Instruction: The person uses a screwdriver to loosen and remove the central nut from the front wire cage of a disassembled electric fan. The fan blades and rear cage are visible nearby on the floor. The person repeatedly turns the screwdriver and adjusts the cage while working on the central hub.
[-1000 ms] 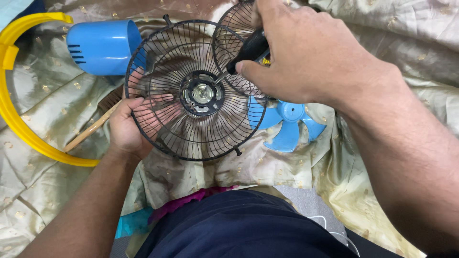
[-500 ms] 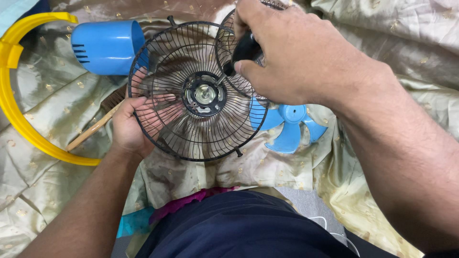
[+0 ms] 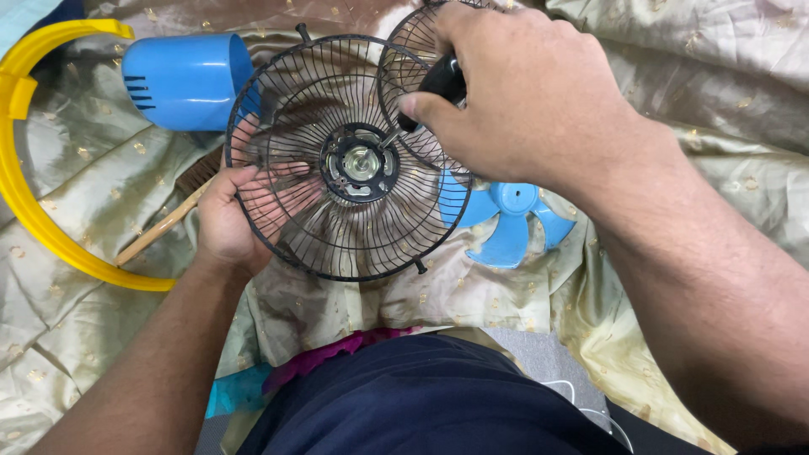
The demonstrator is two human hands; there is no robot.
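left hand (image 3: 226, 221) grips black wire fan guard (image 3: 337, 160) rim; right hand (image 3: 522, 93) clenches black-handled screwdriver (image 3: 434, 84), tip at guard hub; blue fan blade (image 3: 506, 221) below right hand.

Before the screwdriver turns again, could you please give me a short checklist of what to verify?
1. Left hand steadies the black wire fan guard from behind: ok.
2. Right hand grips the black-handled screwdriver: ok.
3. Tip seated in a screw at the round metal hub: cannot tell.
4. Blue plastic fan blade lies apart on the cloth: ok.
5. Blue motor housing is behind the guard, apart from both hands: ok.
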